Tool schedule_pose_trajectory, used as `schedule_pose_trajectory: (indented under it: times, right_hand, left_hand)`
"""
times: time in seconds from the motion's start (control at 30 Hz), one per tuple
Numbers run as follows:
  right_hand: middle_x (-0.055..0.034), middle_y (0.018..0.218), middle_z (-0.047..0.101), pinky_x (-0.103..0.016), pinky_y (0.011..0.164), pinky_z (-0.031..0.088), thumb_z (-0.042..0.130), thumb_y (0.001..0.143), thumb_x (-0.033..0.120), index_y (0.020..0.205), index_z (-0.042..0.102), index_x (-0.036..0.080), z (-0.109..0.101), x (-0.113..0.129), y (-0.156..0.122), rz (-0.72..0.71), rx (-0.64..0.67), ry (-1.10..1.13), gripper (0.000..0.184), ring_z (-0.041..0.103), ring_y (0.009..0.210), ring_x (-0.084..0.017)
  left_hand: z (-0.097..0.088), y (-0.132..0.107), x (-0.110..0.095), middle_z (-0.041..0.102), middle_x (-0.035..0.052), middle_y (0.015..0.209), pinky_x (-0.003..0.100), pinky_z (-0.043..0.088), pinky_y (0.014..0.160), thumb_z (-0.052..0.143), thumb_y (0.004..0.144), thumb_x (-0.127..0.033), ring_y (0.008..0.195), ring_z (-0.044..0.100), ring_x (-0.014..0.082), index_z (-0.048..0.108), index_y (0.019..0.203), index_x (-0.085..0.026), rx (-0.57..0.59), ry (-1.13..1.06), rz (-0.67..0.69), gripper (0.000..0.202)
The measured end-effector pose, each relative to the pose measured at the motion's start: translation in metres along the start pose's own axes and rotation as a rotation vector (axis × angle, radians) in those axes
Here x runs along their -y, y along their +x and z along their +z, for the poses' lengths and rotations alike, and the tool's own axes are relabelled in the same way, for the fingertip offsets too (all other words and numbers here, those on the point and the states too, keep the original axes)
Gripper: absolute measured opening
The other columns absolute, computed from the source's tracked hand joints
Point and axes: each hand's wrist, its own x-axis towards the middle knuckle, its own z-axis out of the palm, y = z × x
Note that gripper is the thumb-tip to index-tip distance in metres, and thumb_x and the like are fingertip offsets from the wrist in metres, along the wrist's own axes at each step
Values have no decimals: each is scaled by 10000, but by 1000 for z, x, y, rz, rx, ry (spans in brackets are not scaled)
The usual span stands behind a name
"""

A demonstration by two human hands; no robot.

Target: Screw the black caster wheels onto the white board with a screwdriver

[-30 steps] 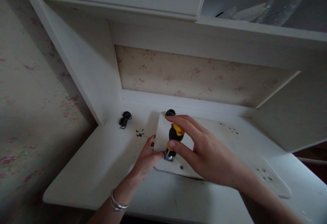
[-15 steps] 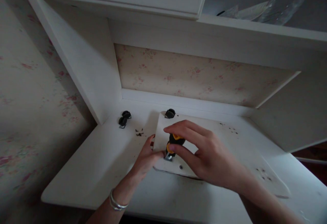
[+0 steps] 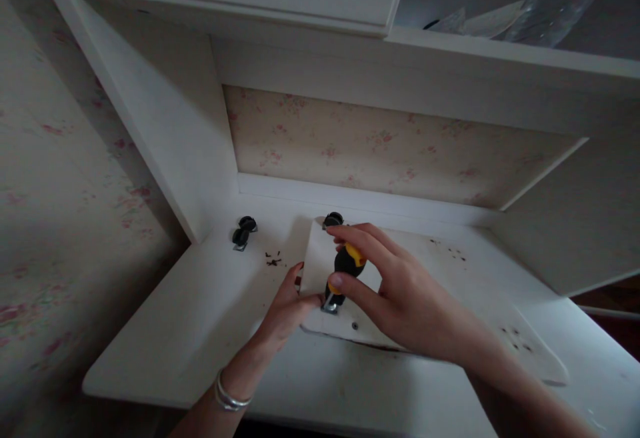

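My right hand (image 3: 405, 285) grips a screwdriver (image 3: 350, 261) with a black and yellow handle. Its shaft slants down to the metal plate of a black caster (image 3: 330, 307) at the near left corner of a white board (image 3: 425, 318). The screw under the tip is too small to make out. My left hand (image 3: 287, 311) holds the board's left edge, with one digit against the caster plate and the others partly hidden. Another caster (image 3: 333, 219) stands at the board's far left corner, partly behind my right hand.
Two loose casters (image 3: 244, 231) lie on the white desk (image 3: 165, 331), left of the board. Several dark screws (image 3: 273, 261) are scattered nearby. A small round piece (image 3: 355, 326) sits on the board. Desk side panels and an overhead shelf (image 3: 500, 51) with clear plastic enclose the space.
My right hand has shifted slightly up and turned around the screwdriver handle, showing more of its yellow part. My left hand, the board and the casters stay in place.
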Motion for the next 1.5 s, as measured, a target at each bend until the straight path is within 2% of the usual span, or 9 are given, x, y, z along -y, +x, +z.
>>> schedule_pose_trajectory:
  times: [0.1,0.23,0.4,0.57,0.73,0.93,1.13,1.33,1.5]
  right_hand:
    - [-83,1354,587,-346,1014,513,569,981,229,1443,442,247,-2,-2,0,-91,78,85,479,588,1197,-183]
    - [-59,1027,645,-338,812,582,632,950,321,1179,628,198,-1,1,-1,5,-53,-3,260,640,866,-172]
    - [-102,1358,571,-359,1036,507,576,982,237,1441,444,218,-1,1,-2,-106,64,59,478,581,1199,-189]
    - [-81,1014,652,-377,810,612,656,934,359,1175,626,188,4,-1,-2,-32,-119,-43,297,651,872,-195]
    - [-138,1465,494,-443,1092,488,535,986,208,1495,378,215,5,-2,-5,-120,-4,8,533,498,1344,-240]
    - [-105,1196,621,-363,912,582,578,963,193,1359,525,223,6,5,-5,-140,-52,60,400,633,1067,-198]
    - [-111,1394,542,-377,1064,500,488,987,139,1411,483,239,0,1,-4,-148,63,74,436,542,1290,-202]
    - [-92,1065,653,-350,788,595,677,919,316,1173,624,196,2,-5,-1,-24,-130,-66,286,662,870,-192]
    - [-126,1441,528,-405,1058,504,537,990,225,1407,479,237,-1,-1,-3,-145,55,27,421,538,1308,-227]
  left_hand:
    - [0,0,0,725,59,1117,333,518,828,767,670,-119,988,674,247,560,1264,-196,-3,-2,-26,634]
    - [0,0,2,727,35,1086,327,517,818,761,693,-132,976,674,240,578,1243,-212,18,5,6,585]
    - [0,-1,2,726,44,1097,333,521,830,781,687,-152,1000,671,248,573,1255,-208,10,16,0,607]
    - [0,0,1,729,54,1105,336,521,811,752,686,-131,954,679,242,591,1243,-207,40,-2,24,585]
    - [1,-1,-1,726,40,1054,327,512,803,776,673,-156,946,671,249,609,1238,-212,12,41,10,591]
    - [2,-1,-5,703,47,1084,328,496,883,732,700,-140,1060,651,256,603,1226,-193,45,48,53,544]
    - [2,0,-3,707,46,1111,327,508,843,759,653,-132,1034,648,258,627,1182,-196,-12,78,18,549]
    - [0,0,2,712,56,1116,325,517,825,748,631,-88,1019,662,263,601,1207,-196,-21,26,27,605]
    - [0,0,0,705,56,1094,321,512,811,761,659,-118,977,653,242,607,1195,-195,-29,84,17,564]
